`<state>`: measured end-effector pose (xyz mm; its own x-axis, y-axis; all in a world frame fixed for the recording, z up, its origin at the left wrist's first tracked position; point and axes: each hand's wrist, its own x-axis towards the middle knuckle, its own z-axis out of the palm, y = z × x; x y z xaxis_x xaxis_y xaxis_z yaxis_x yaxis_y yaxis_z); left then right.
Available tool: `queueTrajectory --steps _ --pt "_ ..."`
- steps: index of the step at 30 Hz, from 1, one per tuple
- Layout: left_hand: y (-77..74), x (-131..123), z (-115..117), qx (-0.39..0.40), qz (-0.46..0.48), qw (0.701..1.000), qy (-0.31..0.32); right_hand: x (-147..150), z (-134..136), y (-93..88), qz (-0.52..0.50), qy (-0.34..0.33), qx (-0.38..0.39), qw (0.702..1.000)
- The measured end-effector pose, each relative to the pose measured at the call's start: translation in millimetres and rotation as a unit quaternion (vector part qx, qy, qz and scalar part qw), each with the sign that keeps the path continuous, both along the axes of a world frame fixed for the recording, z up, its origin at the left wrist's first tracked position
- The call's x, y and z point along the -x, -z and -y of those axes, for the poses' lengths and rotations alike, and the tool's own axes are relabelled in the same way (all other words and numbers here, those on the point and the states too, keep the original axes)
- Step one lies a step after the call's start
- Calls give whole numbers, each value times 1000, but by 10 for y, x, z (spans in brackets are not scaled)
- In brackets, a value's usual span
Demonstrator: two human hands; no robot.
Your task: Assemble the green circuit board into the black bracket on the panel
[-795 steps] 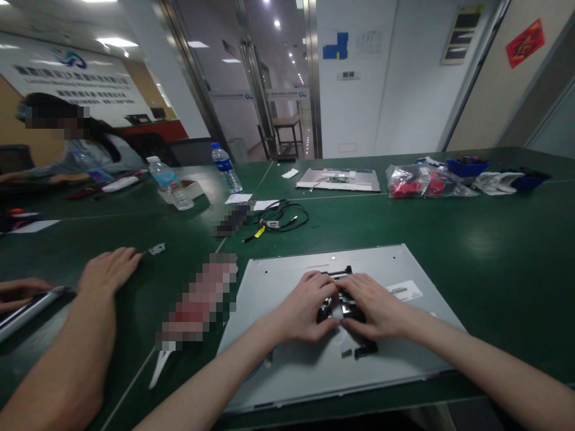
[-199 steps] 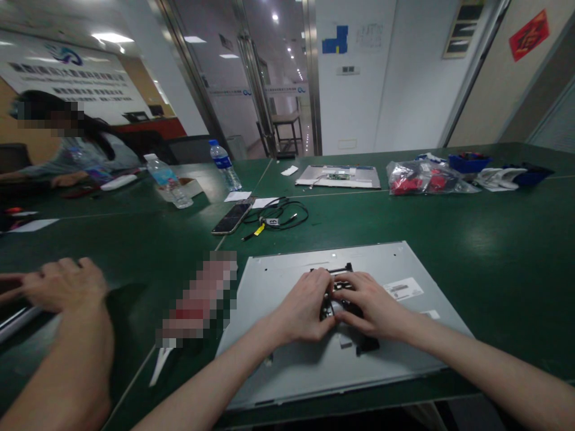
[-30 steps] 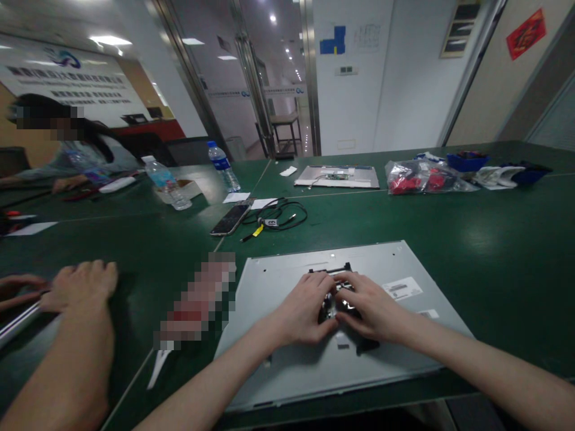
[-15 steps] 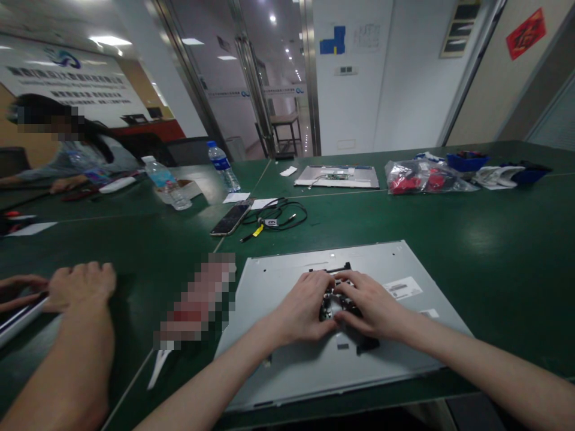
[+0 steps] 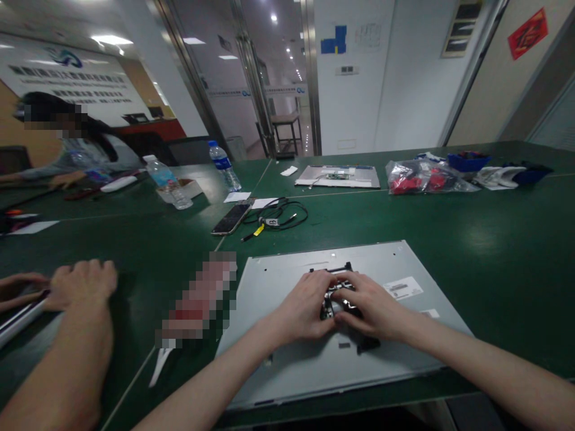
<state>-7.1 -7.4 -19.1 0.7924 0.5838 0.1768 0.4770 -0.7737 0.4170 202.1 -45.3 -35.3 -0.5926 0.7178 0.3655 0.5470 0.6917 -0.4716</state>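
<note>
A grey metal panel (image 5: 287,365) lies flat on the green table in front of me. At its middle sits a black bracket part (image 5: 366,343) with a shiny piece between my hands. My left hand (image 5: 303,308) and my right hand (image 5: 371,306) meet over it, fingers curled and pressed on the black part. Most of the part is hidden under my fingers. A white label (image 5: 403,288) is stuck on the panel to the right of my hands.
A co-worker's arm and hand (image 5: 83,281) rest on the table at the left. Further back lie a phone (image 5: 230,219), a coiled black cable (image 5: 281,214), two water bottles (image 5: 167,182), a second panel (image 5: 338,176) and a plastic bag of red parts (image 5: 422,178).
My hands stay on the black part with only small finger shifts. The co-worker's hand at the left has moved slightly.
</note>
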Motion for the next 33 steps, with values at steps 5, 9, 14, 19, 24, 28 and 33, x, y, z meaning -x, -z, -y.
queueTrajectory --steps 5,9,14,19,24,28,33 --pt "-7 2 2 4 2 1000 1 11 -4 22 -17 24 -1 1000" --pt "6 6 -4 9 6 1000 -1 25 -3 29 -30 28 -11 999" --pt "18 16 -6 5 13 1000 5 29 0 50 -66 18 -23 997" --pt "9 21 -2 7 11 1000 6 27 -1 73 -71 24 -14 997" --pt "7 13 1 5 11 1000 2 37 15 54 -77 17 -10 997" --pt "7 7 4 1 11 1000 4 41 7 63 -60 7 -28 998" --pt "24 17 -4 4 4 1000 -1 29 -3 50 -49 10 -34 998"
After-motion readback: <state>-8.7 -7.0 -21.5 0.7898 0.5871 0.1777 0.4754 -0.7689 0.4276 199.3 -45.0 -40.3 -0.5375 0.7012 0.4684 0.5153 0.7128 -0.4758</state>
